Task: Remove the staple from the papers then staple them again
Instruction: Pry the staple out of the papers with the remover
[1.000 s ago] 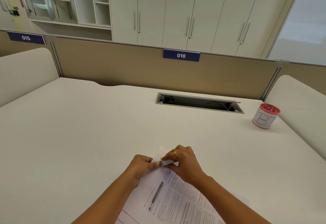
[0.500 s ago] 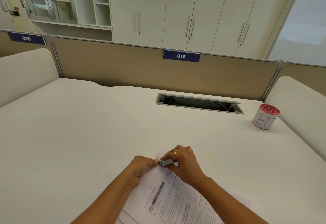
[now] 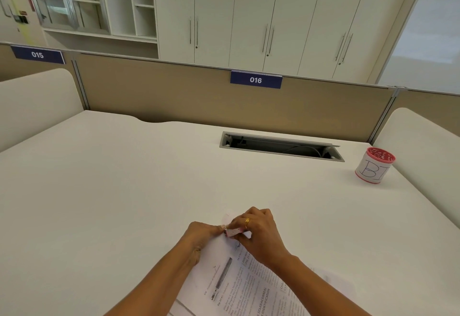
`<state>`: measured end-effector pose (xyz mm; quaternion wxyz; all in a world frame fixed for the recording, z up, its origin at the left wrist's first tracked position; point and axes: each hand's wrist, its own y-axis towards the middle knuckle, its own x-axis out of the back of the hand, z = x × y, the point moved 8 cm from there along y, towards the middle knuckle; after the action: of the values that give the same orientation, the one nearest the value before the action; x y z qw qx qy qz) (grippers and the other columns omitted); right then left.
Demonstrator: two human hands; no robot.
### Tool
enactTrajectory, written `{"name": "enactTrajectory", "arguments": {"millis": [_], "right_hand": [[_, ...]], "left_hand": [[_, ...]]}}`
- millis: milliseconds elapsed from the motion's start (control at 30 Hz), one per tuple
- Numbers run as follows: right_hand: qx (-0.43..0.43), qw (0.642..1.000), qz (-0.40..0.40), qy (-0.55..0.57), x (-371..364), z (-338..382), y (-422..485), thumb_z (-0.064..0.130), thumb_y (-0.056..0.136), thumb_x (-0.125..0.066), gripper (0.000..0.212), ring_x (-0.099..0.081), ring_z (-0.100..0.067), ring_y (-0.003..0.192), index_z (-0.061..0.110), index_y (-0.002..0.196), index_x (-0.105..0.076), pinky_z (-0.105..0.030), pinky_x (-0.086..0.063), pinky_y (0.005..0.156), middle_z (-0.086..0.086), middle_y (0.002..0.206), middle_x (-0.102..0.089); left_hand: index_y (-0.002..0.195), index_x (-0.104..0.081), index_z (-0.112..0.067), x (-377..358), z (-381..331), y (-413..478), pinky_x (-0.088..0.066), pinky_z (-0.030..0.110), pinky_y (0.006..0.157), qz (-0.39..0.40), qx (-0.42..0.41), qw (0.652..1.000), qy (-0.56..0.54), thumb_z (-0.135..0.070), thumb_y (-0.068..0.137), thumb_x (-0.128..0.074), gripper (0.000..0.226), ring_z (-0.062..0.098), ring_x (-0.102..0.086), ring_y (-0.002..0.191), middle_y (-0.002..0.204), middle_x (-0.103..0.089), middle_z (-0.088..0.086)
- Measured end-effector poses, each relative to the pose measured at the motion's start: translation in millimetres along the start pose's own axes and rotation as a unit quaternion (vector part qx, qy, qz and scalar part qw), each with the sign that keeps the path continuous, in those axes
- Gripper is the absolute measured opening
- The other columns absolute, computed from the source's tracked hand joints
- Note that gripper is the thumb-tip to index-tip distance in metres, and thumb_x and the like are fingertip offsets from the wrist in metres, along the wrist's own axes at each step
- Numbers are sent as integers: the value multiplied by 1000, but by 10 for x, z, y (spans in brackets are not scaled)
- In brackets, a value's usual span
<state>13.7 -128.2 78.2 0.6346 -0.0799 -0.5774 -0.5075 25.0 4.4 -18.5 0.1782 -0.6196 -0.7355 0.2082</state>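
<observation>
**Working at the stapled corner**

The papers (image 3: 246, 288) lie flat on the white desk (image 3: 112, 191), close to the person. The left hand (image 3: 202, 232) pinches their far corner, fingers pressed together. The right hand (image 3: 260, 234) curls around a small grey tool (image 3: 233, 232) set against that corner (stapler or remover, too small to tell). The staple itself cannot be seen. This looks like the removal step; next, the tool must bite squarely while the left hand steadies the sheets.
</observation>
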Motion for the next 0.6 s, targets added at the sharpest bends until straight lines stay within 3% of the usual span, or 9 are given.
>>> {"name": "enactTrajectory", "arguments": {"millis": [167, 433, 600], "right_hand": [[9, 999, -30, -14, 29, 13, -25, 27, 67, -80, 13, -62, -12, 71, 28, 78, -72, -22, -29, 71, 16, 78, -73], [39, 996, -71, -22, 51, 43, -90, 23, 64, -83, 19, -57, -3, 74, 31, 75, -70, -20, -29, 71, 20, 80, -72], [54, 993, -103, -27, 56, 50, -136, 22, 65, -81, 17, -50, 0, 78, 30, 75, -70, -20, -28, 72, 18, 80, -72]], "left_hand": [[87, -67, 1, -15, 13, -15, -49, 26, 60, 10, 11, 1000, -8, -12, 76, -73, 18, 23, -60, 66, 78, -67, 14], [99, -69, 5, -39, 34, -36, -52, 32, 69, 24, 30, 999, -11, -13, 77, -72, 29, 27, -63, 73, 92, -69, 21], [98, -68, 4, -56, 62, -39, -50, 28, 56, 29, 43, 998, -22, -13, 78, -71, 26, 25, -62, 65, 81, -68, 17]]}}
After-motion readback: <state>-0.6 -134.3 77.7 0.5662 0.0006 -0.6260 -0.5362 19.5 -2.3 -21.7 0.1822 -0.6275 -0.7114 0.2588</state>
